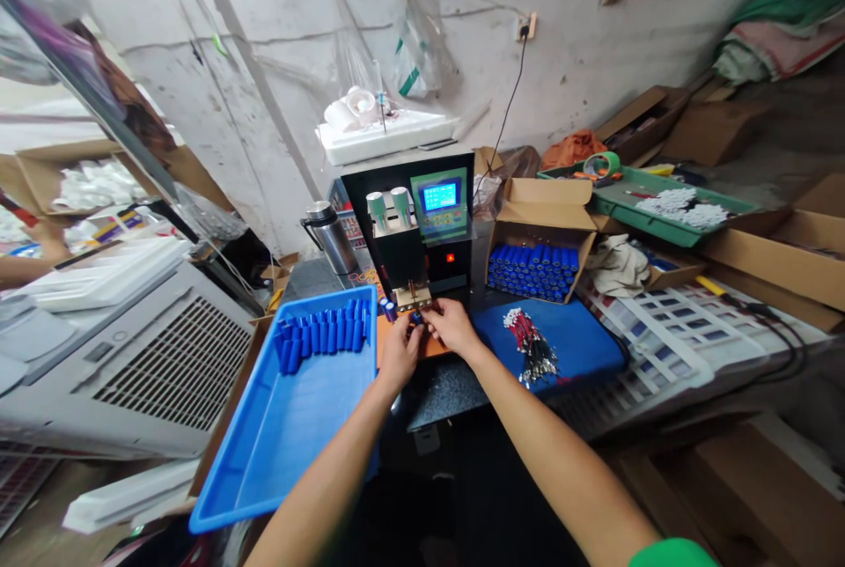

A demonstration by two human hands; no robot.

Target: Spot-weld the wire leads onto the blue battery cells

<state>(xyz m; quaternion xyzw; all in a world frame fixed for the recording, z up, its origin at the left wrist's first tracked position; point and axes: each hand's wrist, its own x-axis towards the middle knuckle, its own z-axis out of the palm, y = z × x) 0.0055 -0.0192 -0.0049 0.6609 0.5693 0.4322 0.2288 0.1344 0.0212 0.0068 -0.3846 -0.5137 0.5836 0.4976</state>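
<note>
A black spot welder (pixel 400 263) with a lit blue display stands in front of me. Just under its electrodes, my left hand (pixel 400 347) closes its fingers around a blue battery cell (pixel 416 318). My right hand (pixel 451 326) meets it from the other side in a pinch, and what lies between those fingertips is too small to make out. Beside my left fingers, another cell (pixel 389 311) sits by the welder's base. An orange mat (pixel 430 347) lies beneath both hands.
Left stands a blue tray (pixel 283 452) with rows of blue cells along its far end. Red and black wire leads (pixel 532 345) lie on a blue pad (pixel 587 347) at right. Behind them is a cardboard box (pixel 545 213) of cells. A steel flask (pixel 330 237) stands left of the welder.
</note>
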